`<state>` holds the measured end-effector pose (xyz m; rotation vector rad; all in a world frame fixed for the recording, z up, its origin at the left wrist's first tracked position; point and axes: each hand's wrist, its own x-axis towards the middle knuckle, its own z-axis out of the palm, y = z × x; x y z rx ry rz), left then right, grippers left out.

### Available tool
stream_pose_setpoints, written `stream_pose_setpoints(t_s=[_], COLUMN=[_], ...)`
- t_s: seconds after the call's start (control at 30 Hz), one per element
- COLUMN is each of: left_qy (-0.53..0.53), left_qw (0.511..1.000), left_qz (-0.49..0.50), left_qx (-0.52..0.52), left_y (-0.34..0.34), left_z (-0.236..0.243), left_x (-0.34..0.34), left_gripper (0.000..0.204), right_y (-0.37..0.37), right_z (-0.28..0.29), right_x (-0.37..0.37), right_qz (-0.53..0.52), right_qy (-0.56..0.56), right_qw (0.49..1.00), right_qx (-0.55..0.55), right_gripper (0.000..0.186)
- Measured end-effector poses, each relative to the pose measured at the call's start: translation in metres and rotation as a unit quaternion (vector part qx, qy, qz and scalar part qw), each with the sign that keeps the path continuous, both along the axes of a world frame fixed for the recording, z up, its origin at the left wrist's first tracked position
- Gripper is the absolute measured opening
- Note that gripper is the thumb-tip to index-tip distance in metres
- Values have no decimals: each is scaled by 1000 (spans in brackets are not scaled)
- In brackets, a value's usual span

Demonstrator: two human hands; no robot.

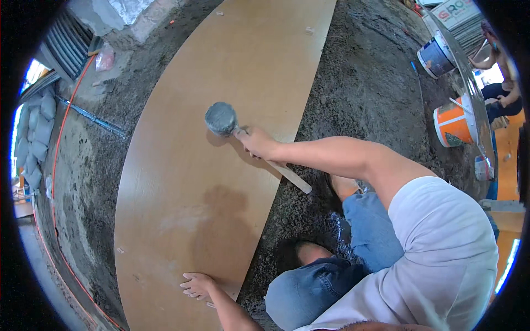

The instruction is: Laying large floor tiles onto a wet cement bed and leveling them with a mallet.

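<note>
A large tan panel (pixel 171 165) with one curved edge lies on dark wet mortar (pixel 359 88). My right hand (pixel 255 142) grips the wooden handle of a mallet (pixel 221 118), whose grey, dusty head is over the middle of the panel, with its shadow below. The handle's far end (pixel 303 183) reaches past the panel's straight edge. My left hand (pixel 197 286) rests on the panel near the lower edge of the view, fingers spread and holding nothing. I crouch with my bare lower legs and jeans beside the straight edge.
At right stand a blue-and-white bucket (pixel 439 55), an orange bucket (pixel 452 124) and a small bucket (pixel 483 168). Another person (pixel 497 74) works beyond them. At left are stacked sacks (pixel 38 132), metal profiles (pixel 69 41), a pink bag (pixel 105 58) and an orange hose (pixel 62 127).
</note>
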<state>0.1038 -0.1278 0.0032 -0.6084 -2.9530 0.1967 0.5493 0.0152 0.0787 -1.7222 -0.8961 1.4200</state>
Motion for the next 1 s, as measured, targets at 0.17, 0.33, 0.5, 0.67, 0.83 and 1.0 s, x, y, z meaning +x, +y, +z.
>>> stream_pose_setpoints(t_s=[0.17,0.33,0.5,0.67,0.83,1.0], left_qy=[7,1,5,3,-7,-108], left_qw=[1000,1000,1000,1000,1000,987], left_qz=[-3,-2,-15,-17,-12,-117], left_qx=[-1,-1,21,19,6,-32], left_y=[0,0,1,2,-3,10], left_z=[-5,-7,-11,-9,7,26], left_x=[1,-10,-10,-6,0,31], left_gripper=[66,65,64,65,63,46], right_y=[5,-17,-7,-22,-22,-17], right_z=[-2,7,-3,7,4,-27], right_x=[18,26,49,58,40,56], right_qz=[9,-21,-3,-16,28,73], right_qy=[-19,0,-25,-9,24,41], right_qw=[998,999,999,1000,999,994], right_qx=[-54,27,-38,6,8,-72], right_gripper=[38,41,41,36,35,21])
